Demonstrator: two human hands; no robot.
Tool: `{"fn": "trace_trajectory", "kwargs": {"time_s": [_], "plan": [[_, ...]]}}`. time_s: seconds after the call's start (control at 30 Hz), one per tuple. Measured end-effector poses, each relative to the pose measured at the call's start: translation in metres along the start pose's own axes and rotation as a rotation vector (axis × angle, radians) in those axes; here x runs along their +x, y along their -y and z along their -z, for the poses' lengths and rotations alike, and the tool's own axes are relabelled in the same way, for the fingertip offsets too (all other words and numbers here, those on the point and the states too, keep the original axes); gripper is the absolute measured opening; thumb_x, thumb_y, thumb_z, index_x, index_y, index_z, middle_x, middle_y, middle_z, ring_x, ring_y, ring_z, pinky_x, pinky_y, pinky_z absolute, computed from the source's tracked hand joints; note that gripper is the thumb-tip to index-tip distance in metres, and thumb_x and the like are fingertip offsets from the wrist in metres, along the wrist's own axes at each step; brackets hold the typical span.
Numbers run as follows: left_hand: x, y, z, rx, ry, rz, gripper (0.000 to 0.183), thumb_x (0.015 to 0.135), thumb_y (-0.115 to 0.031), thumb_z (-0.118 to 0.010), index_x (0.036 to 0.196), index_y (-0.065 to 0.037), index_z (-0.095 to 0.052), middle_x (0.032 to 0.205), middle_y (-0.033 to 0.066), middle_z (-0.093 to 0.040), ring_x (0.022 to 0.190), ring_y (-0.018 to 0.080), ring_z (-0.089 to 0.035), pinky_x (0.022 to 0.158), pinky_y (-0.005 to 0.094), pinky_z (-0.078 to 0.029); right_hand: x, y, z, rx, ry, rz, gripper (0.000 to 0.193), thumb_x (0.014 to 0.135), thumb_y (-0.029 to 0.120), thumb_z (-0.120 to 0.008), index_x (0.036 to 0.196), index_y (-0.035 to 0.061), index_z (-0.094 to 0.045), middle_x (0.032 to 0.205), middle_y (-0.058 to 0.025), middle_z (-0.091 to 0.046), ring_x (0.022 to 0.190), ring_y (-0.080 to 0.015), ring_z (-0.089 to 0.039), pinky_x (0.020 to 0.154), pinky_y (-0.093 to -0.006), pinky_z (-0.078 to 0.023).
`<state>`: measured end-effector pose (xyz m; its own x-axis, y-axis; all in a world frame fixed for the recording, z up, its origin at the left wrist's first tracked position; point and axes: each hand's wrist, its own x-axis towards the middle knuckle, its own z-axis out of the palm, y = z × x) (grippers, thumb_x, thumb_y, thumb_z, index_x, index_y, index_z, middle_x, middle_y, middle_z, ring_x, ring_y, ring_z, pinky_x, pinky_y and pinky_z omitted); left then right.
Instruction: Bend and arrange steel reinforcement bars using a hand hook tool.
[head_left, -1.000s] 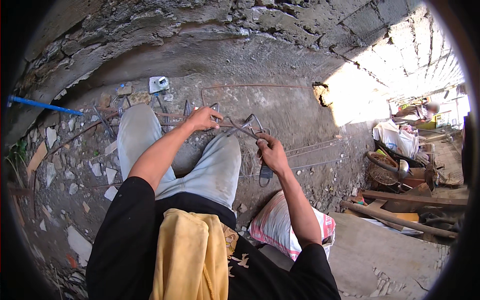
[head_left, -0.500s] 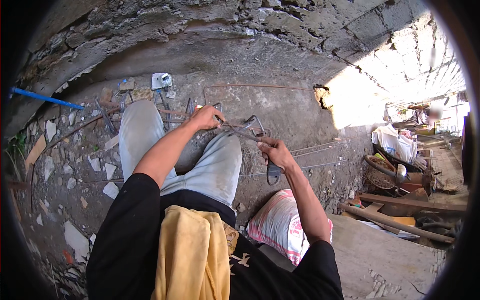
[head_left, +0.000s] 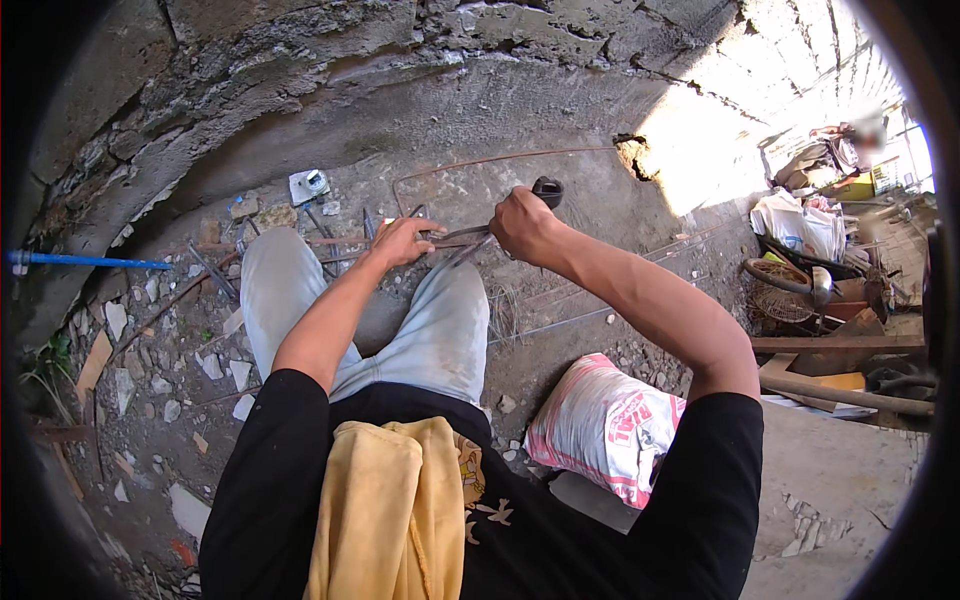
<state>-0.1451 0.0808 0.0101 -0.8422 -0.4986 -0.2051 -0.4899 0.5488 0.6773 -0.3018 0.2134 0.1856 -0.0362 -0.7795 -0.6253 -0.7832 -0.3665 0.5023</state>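
Observation:
My right hand is closed in a fist round dark metal pincers with black grips; a grip end sticks up past the fist. Their jaws point left, close to the fingers of my left hand. That hand is curled on a thin steel rod, part of a frame of rusty rods and bent stirrups lying across in front of my knees. A grey stirrup stands at the right knee. My fingers hide the exact spot where the pincers' jaws meet the frame.
A white-and-pink sack sits to the right. A long bent rod lies along the rough wall. Broken stones cover the left ground, and a blue pipe juts in there. A bicycle wheel and planks pile up at far right.
My right hand has turned over and risen, swinging the pincers' grips from pointing toward me to pointing away; the grips have come together. My left hand stays near the same rods.

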Motion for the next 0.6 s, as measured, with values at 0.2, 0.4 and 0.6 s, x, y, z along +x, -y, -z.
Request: {"fn": "trace_trajectory", "kwargs": {"time_s": [0.2,0.4,0.6], "plan": [[-0.01,-0.009,0.007,0.057,-0.018,-0.125,0.078,0.075,-0.02,-0.076,0.142,-0.039,-0.04,0.117,0.0104,-0.065,0.108,0.029,-0.062,0.096,0.0489,-0.04,-0.001,-0.016,0.052,0.023,-0.133,0.192,0.029,0.072,0.031,-0.071,0.092,0.0098,-0.071,0.095,-0.0085,-0.071,0.087,-0.0244,-0.068,0.073,-0.0384,-0.05],[-0.003,0.002,-0.001,0.074,-0.007,-0.124,0.074,0.075,-0.024,-0.076,0.14,-0.036,-0.044,0.125,0.0093,-0.061,0.117,0.0267,-0.057,0.099,0.0519,-0.038,0.013,-0.034,0.044,0.56,0.274,0.208,0.03,0.07,0.027,-0.067,0.092,0.0075,-0.07,0.086,-0.0147,-0.07,0.084,-0.0325,-0.068,0.071,-0.0419,-0.053],[-0.001,0.004,0.002,0.073,-0.087,-0.148,0.055,0.071,-0.028,-0.079,0.122,-0.02,-0.061,0.123,0.008,-0.06,0.108,0.0293,-0.061,0.088,0.042,-0.05,-0.032,-0.007,0.037,0.277,-0.146,0.162,0.019,0.077,0.02,-0.06,0.088,0.0069,-0.069,0.083,-0.0158,-0.069,0.083,-0.029,-0.068,0.072,-0.0417,-0.051]]}}
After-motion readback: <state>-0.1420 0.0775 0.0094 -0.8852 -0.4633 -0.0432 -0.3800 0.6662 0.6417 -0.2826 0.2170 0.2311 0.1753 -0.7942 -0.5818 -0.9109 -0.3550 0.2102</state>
